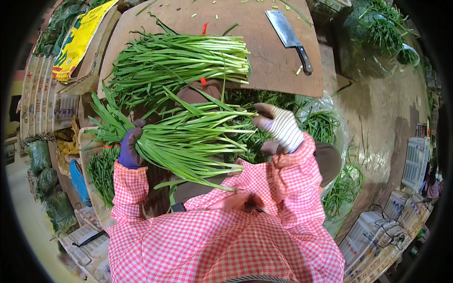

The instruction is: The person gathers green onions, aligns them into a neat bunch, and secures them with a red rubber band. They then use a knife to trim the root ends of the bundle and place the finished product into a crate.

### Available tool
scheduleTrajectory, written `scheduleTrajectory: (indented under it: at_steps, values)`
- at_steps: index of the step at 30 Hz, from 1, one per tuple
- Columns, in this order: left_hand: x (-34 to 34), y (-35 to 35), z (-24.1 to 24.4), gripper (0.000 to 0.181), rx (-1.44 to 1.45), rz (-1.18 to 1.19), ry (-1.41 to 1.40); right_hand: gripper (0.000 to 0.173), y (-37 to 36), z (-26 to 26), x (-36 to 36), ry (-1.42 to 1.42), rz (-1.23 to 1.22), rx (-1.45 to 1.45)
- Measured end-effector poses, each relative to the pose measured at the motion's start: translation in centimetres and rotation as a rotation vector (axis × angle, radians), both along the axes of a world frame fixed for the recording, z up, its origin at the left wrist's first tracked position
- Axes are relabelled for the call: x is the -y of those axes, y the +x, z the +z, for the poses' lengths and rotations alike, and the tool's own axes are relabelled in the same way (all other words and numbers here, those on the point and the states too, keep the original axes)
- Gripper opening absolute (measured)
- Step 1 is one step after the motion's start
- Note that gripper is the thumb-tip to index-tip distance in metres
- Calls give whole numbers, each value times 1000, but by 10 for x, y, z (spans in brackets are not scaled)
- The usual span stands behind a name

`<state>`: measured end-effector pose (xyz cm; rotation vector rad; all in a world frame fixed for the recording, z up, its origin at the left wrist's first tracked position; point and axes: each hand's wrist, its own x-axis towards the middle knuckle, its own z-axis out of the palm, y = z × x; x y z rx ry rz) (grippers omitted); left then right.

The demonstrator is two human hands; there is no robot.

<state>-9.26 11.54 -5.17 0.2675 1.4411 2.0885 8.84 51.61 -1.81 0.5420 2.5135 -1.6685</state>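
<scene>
My left hand [131, 146], in a purple glove, grips a loose bunch of garlic chives [191, 138] by the leafy end. The pale stems fan out rightward above my lap. My right hand [279, 123], in a striped white glove with dark fingertips, is beside the stem ends, its thumb and forefinger apart. One stem tip lies close to these fingers; whether it touches them is unclear. Beyond my hands, a thick bundle of chives [184, 60] rests on a wooden board [269, 76], with red ties [202, 81] showing at its edges.
A cleaver [288, 37] lies on the board at the right, near stem scraps. Greens fill a clear plastic bag [339, 123] under my right arm. Tied chives [104, 166] stand at the left. Plastic crates [368, 230] line the lower right. A yellow printed sack [83, 39] covers a box.
</scene>
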Motion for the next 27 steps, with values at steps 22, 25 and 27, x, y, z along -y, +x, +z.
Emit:
scheduleTrajectory:
  at_steps: [22,25,27]
  values:
    - [-37,-8,44,43,-15,-180,-291,38,-45,-50,49,155,165,162]
    - [-33,6,39,50,-227,-116,-355,35,-25,-67,41,187,163,343]
    - [-13,5,25,45,36,-101,-254,37,-1,-88,27,339,205,317]
